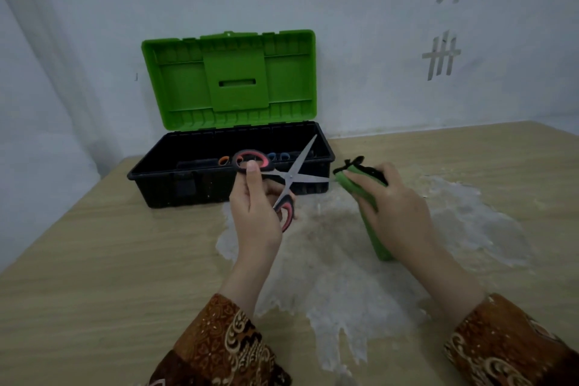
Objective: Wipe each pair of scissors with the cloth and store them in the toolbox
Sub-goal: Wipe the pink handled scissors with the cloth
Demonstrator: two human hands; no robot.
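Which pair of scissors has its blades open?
The red-and-black scissors in the left hand; the others lie inside the toolbox, only their coloured handles showing.

- I see a toolbox (pixel 232 166) with a black base and green lid (pixel 230 78).
- Scissors (pixel 275 178): black-and-red handles.
- Green cloth (pixel 363 194).
- Brown batik-patterned sleeves (pixel 219 348).

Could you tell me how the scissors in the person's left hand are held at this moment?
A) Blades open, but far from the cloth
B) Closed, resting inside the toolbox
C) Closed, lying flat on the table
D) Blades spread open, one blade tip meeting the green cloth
D: the left hand holds the scissors with blades spread in an X, and the lower blade tip reaches the green cloth gripped by the right hand.
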